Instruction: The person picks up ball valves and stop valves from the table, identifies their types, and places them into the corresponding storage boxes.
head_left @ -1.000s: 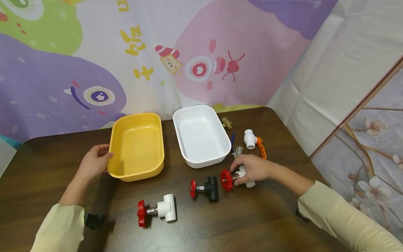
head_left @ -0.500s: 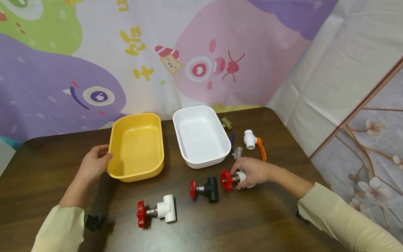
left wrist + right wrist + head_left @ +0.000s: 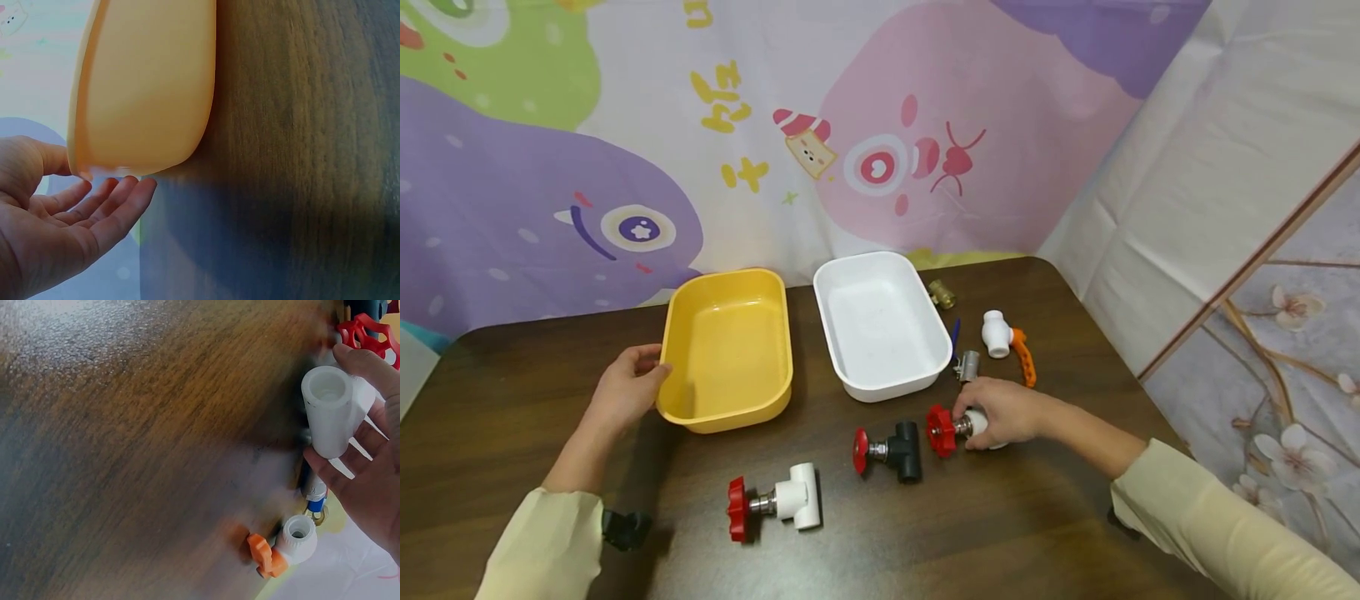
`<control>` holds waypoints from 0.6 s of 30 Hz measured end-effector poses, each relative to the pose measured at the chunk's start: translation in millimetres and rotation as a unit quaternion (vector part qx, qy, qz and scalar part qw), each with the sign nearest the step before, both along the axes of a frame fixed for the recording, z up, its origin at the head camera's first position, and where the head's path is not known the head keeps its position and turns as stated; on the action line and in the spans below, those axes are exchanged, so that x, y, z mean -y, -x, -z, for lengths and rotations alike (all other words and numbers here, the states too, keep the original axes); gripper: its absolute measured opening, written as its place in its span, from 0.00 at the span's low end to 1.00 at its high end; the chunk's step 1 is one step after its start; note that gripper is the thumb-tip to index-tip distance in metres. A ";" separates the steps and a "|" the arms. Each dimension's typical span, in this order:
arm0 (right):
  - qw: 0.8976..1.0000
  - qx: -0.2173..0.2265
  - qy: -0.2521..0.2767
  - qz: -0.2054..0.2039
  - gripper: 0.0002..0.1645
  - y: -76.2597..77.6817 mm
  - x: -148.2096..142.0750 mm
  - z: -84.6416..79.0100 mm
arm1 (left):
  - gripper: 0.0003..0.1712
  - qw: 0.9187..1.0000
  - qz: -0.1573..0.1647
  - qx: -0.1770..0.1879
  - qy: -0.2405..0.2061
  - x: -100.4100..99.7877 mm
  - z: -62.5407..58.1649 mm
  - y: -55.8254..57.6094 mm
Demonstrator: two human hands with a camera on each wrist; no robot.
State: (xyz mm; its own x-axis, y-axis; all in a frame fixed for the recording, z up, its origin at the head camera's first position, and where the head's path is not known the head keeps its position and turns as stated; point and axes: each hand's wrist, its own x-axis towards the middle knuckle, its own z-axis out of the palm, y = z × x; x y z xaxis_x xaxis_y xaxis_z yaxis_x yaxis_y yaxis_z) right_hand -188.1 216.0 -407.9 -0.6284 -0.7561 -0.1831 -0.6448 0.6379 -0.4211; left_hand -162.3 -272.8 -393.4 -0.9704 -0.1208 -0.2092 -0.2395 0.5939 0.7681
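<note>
Left hand (image 3: 623, 390): rim of yellow tray (image 3: 726, 348) pinched at tray's eight o'clock, presumably to steady it. Right hand (image 3: 1006, 410): tee-shaped white valve (image 3: 328, 419) grasped by body, probably for firmer hold; its red wheel (image 3: 940, 430) pointed toward nine o'clock; whether lifted, unclear. From right hand: black valve (image 3: 905, 452) set at eight o'clock, second white valve (image 3: 796, 497) beyond; white tray (image 3: 880, 329) at ten; steel valve (image 3: 969, 365), brass valve (image 3: 943, 294) around eleven; orange-handled valve (image 3: 997, 335) at twelve. All these borne by bench (image 3: 910, 542).
</note>
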 end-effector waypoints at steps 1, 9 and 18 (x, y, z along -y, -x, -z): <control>1.000 0.001 0.000 0.002 0.16 -0.5 -0.1 -0.1 | 0.33 1.000 0.000 0.000 -0.001 -0.1 0.1 -0.1; 1.000 -0.004 -0.002 0.009 0.16 -4.2 0.6 -1.1 | 0.33 1.000 -0.001 -0.004 0.000 0.4 0.9 0.4; 0.999 -0.014 0.030 0.006 0.16 -5.1 7.2 -13.3 | 0.33 1.000 -0.003 -0.010 -0.001 1.3 1.9 0.8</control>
State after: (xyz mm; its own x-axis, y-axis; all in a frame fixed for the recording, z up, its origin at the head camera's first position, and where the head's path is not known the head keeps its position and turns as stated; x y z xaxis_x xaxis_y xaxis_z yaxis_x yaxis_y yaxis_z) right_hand -182.9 208.8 -394.6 -0.6412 -0.7579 -0.1203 -0.6500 0.6197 -0.4398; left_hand -163.1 -274.1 -395.3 -0.9735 -0.1264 -0.1908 -0.2284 0.5910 0.7737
